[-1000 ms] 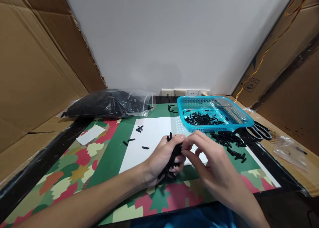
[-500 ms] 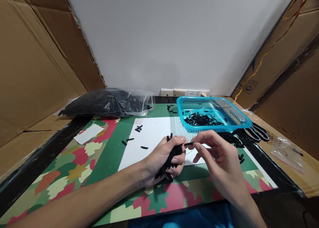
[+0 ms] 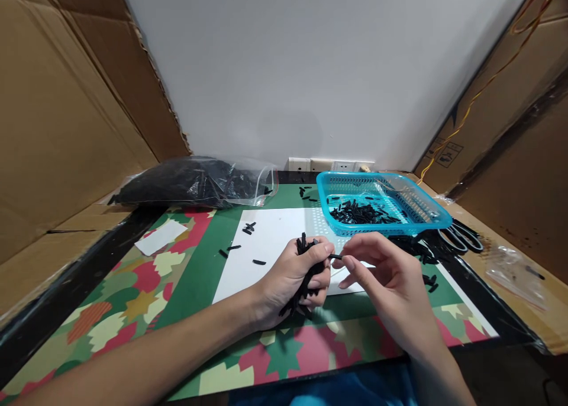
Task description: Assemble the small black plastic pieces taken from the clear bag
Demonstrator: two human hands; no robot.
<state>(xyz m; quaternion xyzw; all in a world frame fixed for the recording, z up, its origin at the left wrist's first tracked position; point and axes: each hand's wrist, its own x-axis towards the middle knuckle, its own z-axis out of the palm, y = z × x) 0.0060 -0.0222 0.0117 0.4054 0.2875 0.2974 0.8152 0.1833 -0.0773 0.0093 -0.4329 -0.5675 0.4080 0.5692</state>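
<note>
Head view showed left hand (image 3: pixel 293 276) clutching a bundle of black sticks (image 3: pixel 306 276), right hand (image 3: pixel 386 282) pinching one thin black stick (image 3: pixel 336 256) lying crosswise.

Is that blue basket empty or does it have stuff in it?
Partly filled: the blue basket holds a low pile of black pieces.

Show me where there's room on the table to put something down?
Bare mat lies left of the white sheet, below the small paper slip. The sheet's middle is free too, between a few loose black pieces and the blue basket. It is crowded right of the right hand: scattered black pieces and scissors.
</note>
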